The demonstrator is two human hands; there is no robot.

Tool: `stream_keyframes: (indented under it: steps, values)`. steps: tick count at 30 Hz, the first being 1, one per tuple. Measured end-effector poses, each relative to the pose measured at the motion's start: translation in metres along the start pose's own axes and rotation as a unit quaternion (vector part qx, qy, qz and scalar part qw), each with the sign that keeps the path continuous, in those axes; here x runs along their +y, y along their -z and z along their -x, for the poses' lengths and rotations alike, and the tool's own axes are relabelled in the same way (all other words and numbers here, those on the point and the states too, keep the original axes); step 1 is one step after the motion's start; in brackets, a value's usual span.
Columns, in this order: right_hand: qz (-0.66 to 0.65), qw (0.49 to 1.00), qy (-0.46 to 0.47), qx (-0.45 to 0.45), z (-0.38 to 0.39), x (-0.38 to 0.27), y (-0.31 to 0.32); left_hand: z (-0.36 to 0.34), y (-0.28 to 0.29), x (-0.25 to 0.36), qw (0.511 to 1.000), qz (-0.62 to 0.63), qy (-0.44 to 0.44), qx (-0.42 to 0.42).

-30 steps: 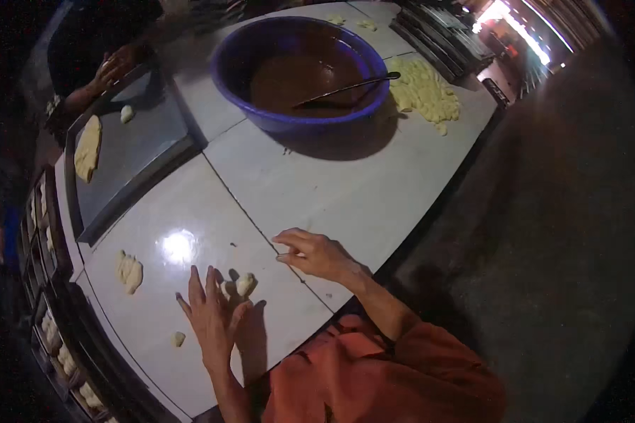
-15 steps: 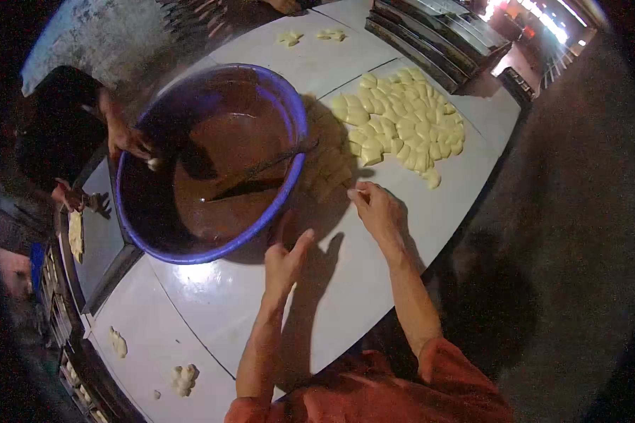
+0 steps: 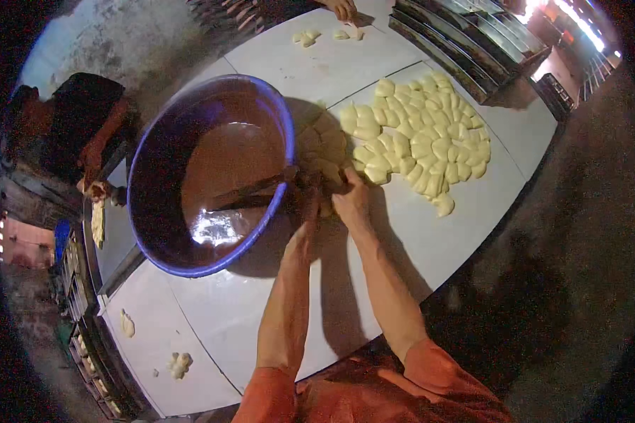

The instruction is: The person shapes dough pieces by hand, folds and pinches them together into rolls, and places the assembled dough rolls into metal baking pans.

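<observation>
A large blue plastic tub (image 3: 203,261) of brown liquid has a dark long-handled utensil (image 3: 243,194) leaning on its right rim. Just right of the tub, my left hand (image 3: 307,201) and my right hand (image 3: 351,194) are close together at shadowed dough pieces (image 3: 324,144). My left hand's fingers are hidden in shadow beside the rim; my right hand's fingertips are at the dough, too dim to tell if they grip any. A broad spread of pale yellow dough pieces (image 3: 430,134) lies to their right. Smaller dough lumps (image 3: 180,364) sit on the lower left tiles.
A co-worker (image 3: 95,151) works at a metal tray (image 3: 114,264) on the left. Another person's hand (image 3: 342,10) touches small pieces at the far edge. Stacked metal pans (image 3: 466,49) stand at back right, racks (image 3: 81,282) at left. The white tiled table (image 3: 473,225) curves to a dark floor.
Both my hands moved forward from the near tiles to the dough right of the tub, and closer together. The view has shifted. A co-worker's hand has drawn back from the tub's left rim.
</observation>
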State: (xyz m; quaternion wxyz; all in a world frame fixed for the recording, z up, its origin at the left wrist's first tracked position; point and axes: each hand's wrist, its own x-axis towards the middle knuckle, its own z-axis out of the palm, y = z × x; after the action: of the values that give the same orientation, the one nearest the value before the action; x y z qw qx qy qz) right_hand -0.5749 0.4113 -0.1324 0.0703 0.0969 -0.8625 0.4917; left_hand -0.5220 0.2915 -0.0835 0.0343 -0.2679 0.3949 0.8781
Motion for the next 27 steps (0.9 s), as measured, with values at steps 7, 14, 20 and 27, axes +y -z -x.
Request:
stream_keyframes:
  steps: [7,14,20,27]
  values:
    - [-0.338,0.907,-0.192,-0.159,0.079,-0.051,0.072,0.091,0.013,-0.027,0.949,-0.248,0.075,0.178]
    - [-0.424,0.828,-0.25,-0.268,0.152,-0.083,0.084,0.197,0.037,-0.021,0.998,0.04,0.055,0.008]
    - [-0.375,0.796,-0.125,-0.458,0.182,-0.147,0.026,0.269,0.122,0.011,0.993,0.008,-0.105,0.054]
    - [-0.408,0.747,0.02,-0.525,0.211,-0.306,-0.105,0.36,0.237,0.122,0.94,-0.081,-0.296,0.147]
